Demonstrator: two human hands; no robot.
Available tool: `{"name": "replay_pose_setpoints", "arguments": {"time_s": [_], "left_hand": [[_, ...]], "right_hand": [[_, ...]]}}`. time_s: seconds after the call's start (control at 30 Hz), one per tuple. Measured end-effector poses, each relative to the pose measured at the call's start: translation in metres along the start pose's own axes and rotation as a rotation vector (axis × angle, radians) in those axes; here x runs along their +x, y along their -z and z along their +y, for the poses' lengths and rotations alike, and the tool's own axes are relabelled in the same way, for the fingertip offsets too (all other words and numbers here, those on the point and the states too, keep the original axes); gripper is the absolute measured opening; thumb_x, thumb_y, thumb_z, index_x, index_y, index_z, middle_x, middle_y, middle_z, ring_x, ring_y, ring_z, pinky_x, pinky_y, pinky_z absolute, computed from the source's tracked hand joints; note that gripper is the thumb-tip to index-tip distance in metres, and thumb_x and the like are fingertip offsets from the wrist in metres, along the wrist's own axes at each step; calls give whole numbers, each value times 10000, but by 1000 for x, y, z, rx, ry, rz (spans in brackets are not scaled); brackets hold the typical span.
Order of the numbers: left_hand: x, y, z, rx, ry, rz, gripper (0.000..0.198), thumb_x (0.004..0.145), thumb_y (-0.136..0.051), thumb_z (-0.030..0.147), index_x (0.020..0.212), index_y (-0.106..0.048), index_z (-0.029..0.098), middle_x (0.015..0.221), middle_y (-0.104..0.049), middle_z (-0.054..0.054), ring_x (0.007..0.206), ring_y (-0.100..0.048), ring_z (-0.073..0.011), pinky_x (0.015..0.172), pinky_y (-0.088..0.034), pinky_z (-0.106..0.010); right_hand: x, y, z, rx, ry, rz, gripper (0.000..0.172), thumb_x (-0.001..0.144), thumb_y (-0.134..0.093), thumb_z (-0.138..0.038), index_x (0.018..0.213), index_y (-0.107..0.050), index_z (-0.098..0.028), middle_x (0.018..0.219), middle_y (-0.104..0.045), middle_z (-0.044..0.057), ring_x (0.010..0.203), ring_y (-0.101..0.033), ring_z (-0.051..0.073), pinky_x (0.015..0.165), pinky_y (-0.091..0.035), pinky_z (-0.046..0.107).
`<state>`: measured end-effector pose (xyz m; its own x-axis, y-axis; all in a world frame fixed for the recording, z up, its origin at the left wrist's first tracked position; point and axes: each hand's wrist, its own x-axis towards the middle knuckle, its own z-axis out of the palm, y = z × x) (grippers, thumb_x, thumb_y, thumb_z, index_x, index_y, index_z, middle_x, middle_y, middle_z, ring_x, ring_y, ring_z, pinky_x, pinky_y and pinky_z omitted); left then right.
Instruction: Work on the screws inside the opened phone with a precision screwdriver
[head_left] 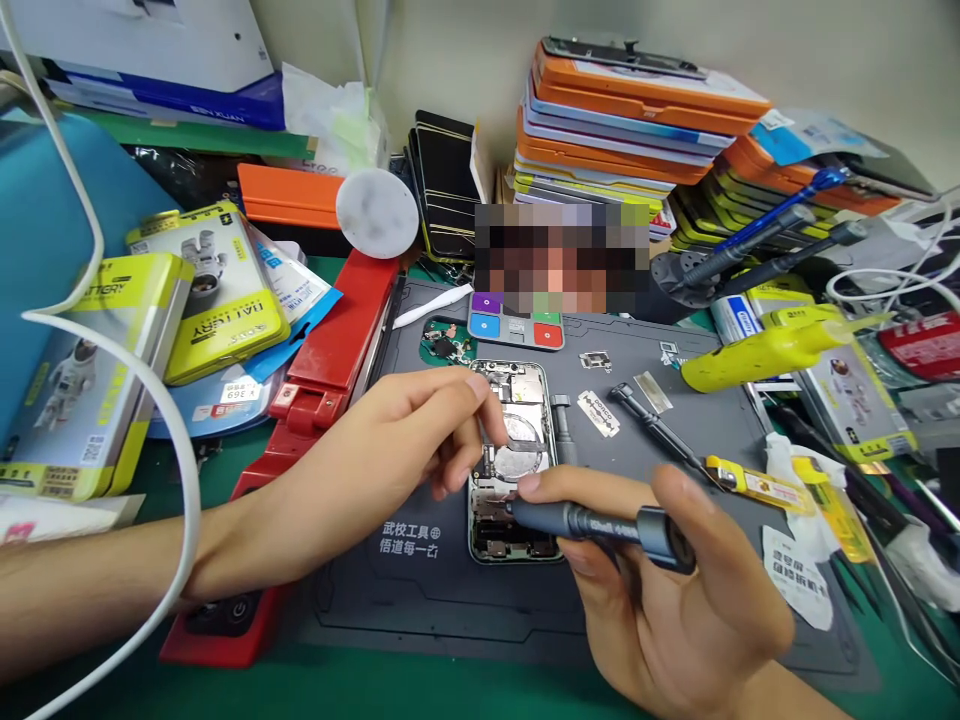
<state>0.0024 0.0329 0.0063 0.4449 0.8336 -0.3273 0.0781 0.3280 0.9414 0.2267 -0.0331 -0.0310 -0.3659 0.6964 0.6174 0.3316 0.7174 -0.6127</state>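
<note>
An opened smartphone point(517, 405) lies on a dark grey work mat, its circuit boards and a round silvery coil exposed. My left hand point(431, 420) rests over its left edge, fingers loosely bent and apart, one fingertip by the coil. I see nothing held in it, though some fingers are partly hidden. My right hand point(660, 590) grips a dark grey screwdriver point(577, 522), index finger along the shaft. The driver's tip points left at the phone's lower part; whether it touches a screw is too small to tell.
On the mat point(420, 610) lie a razor blade point(598, 413), another screwdriver point(656, 430) and a coloured screw tray point(517, 325). A red clamp-like stand point(315, 365) and battery boxes point(225, 290) flank the left; a yellow bottle point(765, 355) is right. A white cable point(176, 440) crosses my left forearm.
</note>
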Motion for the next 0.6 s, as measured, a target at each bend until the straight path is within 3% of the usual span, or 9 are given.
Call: {"name": "replay_pose_setpoints", "arguments": {"time_s": [0.17, 0.33, 0.6], "left_hand": [[-1, 2, -2, -4, 11, -8, 325, 1098, -475, 287, 846, -673, 234, 575, -584, 85, 574, -516, -111, 585, -410, -224], [0, 2, -3, 13, 0, -14, 361, 1102, -474, 280, 792, -654, 236, 572, -585, 88, 588, -529, -109, 603, -417, -225], [-2, 1, -3, -3, 14, -11, 333, 1100, -484, 288, 826, -664, 232, 593, -586, 91, 573, -528, -98, 585, -421, -209]], "right_hand": [[-1, -4, 4, 50, -39, 10, 888, 980, -617, 83, 1751, -328, -249, 1329, -760, 99, 1207, -780, 161, 999, -713, 293], [-3, -9, 12, 47, -30, -17, 868, 987, -590, 95, 1743, -325, -242, 1435, -712, 141, 1302, -748, 197, 1053, -704, 380], [0, -6, 10, 8, -4, -56, 860, 996, -587, 91, 1744, -306, -227, 1466, -706, 164, 1362, -723, 221, 910, -734, 288]]}}
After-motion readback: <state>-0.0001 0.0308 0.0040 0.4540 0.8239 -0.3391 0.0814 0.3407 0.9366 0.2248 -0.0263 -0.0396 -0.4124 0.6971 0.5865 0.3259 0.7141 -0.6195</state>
